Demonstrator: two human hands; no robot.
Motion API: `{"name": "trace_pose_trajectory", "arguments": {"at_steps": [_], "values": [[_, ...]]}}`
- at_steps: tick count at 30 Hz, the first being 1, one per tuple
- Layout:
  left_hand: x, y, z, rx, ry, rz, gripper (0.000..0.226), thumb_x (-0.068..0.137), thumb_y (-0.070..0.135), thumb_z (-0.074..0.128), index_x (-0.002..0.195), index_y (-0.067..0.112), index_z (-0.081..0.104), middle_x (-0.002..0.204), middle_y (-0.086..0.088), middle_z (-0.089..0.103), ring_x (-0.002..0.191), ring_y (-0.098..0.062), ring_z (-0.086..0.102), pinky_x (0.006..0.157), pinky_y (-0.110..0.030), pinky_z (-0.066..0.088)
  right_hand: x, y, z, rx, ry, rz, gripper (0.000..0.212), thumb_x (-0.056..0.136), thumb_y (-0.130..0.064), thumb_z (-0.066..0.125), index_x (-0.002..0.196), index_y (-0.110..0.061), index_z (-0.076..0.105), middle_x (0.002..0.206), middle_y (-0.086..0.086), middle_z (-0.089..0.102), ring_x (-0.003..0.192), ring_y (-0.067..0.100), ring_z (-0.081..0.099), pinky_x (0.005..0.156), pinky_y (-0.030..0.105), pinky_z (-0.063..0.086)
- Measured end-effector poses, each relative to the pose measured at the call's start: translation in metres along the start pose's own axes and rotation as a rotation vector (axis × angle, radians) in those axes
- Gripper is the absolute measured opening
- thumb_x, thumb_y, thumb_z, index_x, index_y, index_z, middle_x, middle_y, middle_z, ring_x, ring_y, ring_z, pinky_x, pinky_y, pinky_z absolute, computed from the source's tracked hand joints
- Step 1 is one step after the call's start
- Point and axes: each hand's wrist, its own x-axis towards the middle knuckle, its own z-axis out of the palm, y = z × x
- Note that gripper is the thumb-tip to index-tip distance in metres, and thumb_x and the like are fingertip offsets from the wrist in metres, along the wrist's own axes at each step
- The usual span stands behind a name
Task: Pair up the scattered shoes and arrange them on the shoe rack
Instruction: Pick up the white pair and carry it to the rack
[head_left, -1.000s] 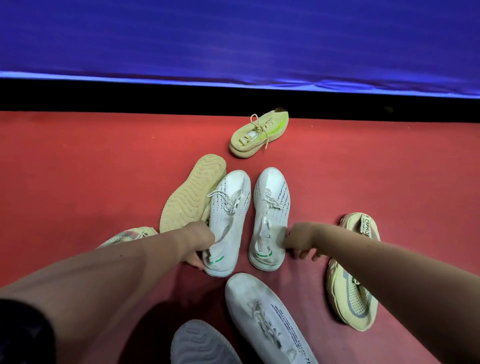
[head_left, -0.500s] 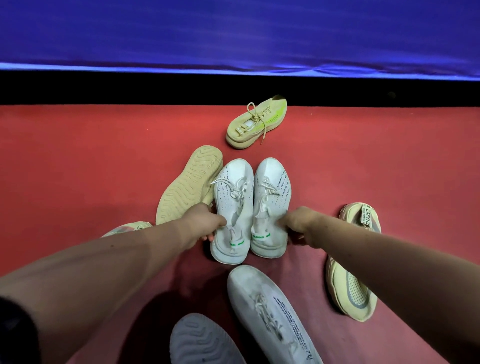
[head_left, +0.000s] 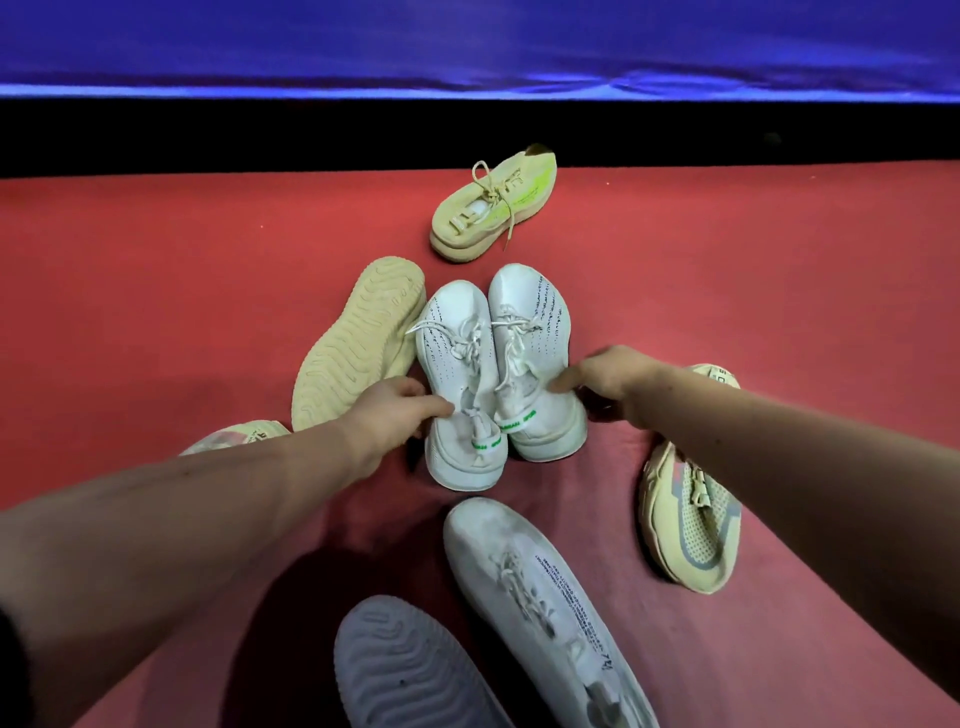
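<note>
White knit lace-up sneakers with green-lettered heel tabs stand as a pair in the middle of the head view, on a red carpet (head_left: 156, 291), toes pointing away from the person. The left white sneaker (head_left: 457, 374) and the right white sneaker (head_left: 535, 332) touch along their inner sides, the left one sitting slightly nearer.

The left hand (head_left: 389, 415) grips the left white sneaker at its collar, thumb laid across the top by the opening and fingers curled down its outer side. The right hand (head_left: 608, 376) holds the right white sneaker from the outside: its thumb presses the upper near the opening and its fingers curl under in shadow. Whether the pair is lifted off the carpet cannot be told.

A beige shoe turned sole-up (head_left: 353, 343) lies touching the left white sneaker's outer side. Beyond the pair, a pale yellow sneaker with a neon-green stripe (head_left: 493, 205) lies near a black band (head_left: 311, 135) under blue fabric (head_left: 467, 47). A beige mesh sneaker with a grey stripe (head_left: 691, 525) lies under the right forearm. Nearest the person are a long white lace-up sneaker (head_left: 545, 597) and, beside it, a whitish ridged sole facing up (head_left: 410, 670). Another pale shoe (head_left: 234, 436) peeks out behind the left forearm, mostly hidden.
</note>
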Motion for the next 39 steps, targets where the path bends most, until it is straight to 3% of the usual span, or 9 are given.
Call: {"name": "trace_pose_trajectory", "arguments": {"at_steps": [5,10,12,17,22,26,28,32,39], "values": [[-0.051,0.008,-0.001,-0.269,-0.089,-0.124,0.042,0.080,0.019,0.070,0.120,0.020,0.056,0.109,-0.006,0.068,0.091,-0.020,0.060,0.086,-0.036,0.046,-0.050,0.025,-0.012,0.309,-0.059,0.056,0.015,0.074,-0.008,0.072,0.088,-0.009,0.066,0.092,0.013,0.066,0.081,0.023,0.056,0.065,0.028,0.044],[-0.137,0.020,0.006,-0.405,-0.073,-0.180,0.046,0.081,0.009,0.069,0.123,0.021,0.053,0.107,0.003,0.061,0.090,-0.013,0.060,0.076,-0.035,0.051,-0.140,0.041,-0.026,0.553,-0.095,0.100,0.015,0.080,0.000,0.067,0.077,-0.012,0.060,0.073,0.002,0.072,0.068,0.017,0.064,0.064,0.028,0.049],[-0.164,0.030,0.005,-0.416,-0.024,-0.178,0.053,0.082,0.006,0.067,0.128,0.026,0.049,0.101,0.009,0.054,0.087,-0.006,0.056,0.082,-0.038,0.050,-0.172,0.043,-0.033,0.615,-0.105,0.109,0.013,0.081,0.002,0.065,0.085,-0.010,0.060,0.083,0.006,0.071,0.072,0.020,0.064,0.068,0.030,0.051],[-0.221,0.066,-0.005,-0.284,-0.091,-0.142,0.057,0.083,0.002,0.066,0.134,0.018,0.048,0.116,-0.002,0.053,0.097,-0.015,0.056,0.071,-0.028,0.048,-0.245,0.045,-0.055,0.687,-0.108,0.104,0.025,0.077,0.004,0.067,0.098,-0.008,0.062,0.094,0.009,0.072,0.079,0.019,0.070,0.081,0.035,0.055],[-0.266,0.107,-0.016,-0.199,-0.088,-0.088,0.053,0.077,0.005,0.074,0.123,0.023,0.054,0.106,-0.002,0.056,0.107,-0.024,0.058,0.091,-0.041,0.050,-0.297,0.028,-0.076,0.775,-0.086,0.117,0.047,0.070,0.005,0.071,0.114,-0.003,0.056,0.106,0.017,0.066,0.087,0.024,0.068,0.071,0.030,0.059],[-0.293,0.131,-0.023,-0.204,-0.018,-0.057,0.054,0.054,0.028,0.083,0.103,0.034,0.062,0.102,-0.013,0.058,0.092,-0.021,0.058,0.078,-0.036,0.049,-0.324,0.008,-0.088,0.761,-0.019,0.094,0.069,0.053,-0.003,0.081,0.115,0.005,0.053,0.109,0.022,0.064,0.097,0.032,0.064,0.088,0.045,0.053],[-0.303,0.138,-0.025,-0.208,-0.015,-0.061,0.062,0.048,0.038,0.082,0.107,0.032,0.064,0.108,-0.019,0.057,0.090,-0.023,0.059,0.073,-0.035,0.048,-0.336,0.002,-0.091,0.724,0.044,0.058,0.061,0.056,0.001,0.082,0.108,0.009,0.051,0.098,0.022,0.062,0.090,0.031,0.061,0.086,0.046,0.052],[-0.316,0.147,-0.029,-0.242,-0.005,-0.092,0.054,0.068,0.019,0.082,0.118,0.019,0.061,0.114,-0.017,0.054,0.094,-0.022,0.057,0.069,-0.033,0.050,-0.352,-0.007,-0.096,0.638,0.127,-0.022,0.047,0.061,0.002,0.084,0.097,0.006,0.054,0.079,0.012,0.055,0.072,0.019,0.051,0.063,0.032,0.048],[-0.337,0.165,-0.028,-0.270,-0.045,-0.138,0.044,0.080,0.009,0.071,0.121,0.015,0.057,0.124,-0.019,0.054,0.090,-0.018,0.057,0.049,-0.018,0.047,-0.367,-0.012,-0.110,0.643,0.089,-0.038,0.032,0.064,-0.001,0.083,0.088,-0.002,0.062,0.072,0.005,0.065,0.066,0.018,0.059,0.058,0.025,0.050]]}}
